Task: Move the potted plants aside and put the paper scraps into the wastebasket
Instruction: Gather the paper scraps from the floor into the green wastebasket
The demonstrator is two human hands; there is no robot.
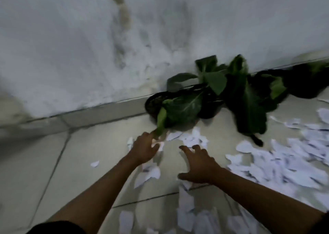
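Several potted plants in black pots stand along the foot of the wall; the nearest pot [153, 105] has broad green leaves [183, 109] drooping to the floor. White paper scraps [277, 164] lie scattered over the tiles, thickest at the right. My left hand [142, 149] reaches forward just below a leaf tip, its fingers loosely bent over a small scrap [161, 145]; blur hides any grip. My right hand [199, 166] hovers with spread fingers over the scraps in front of the nearest pot. No wastebasket is in view.
A stained white wall [89, 55] with a low skirting closes off the far side. The floor is pale tile [44, 162] with dark grout lines. More dark pots [302, 84] stand to the right along the wall.
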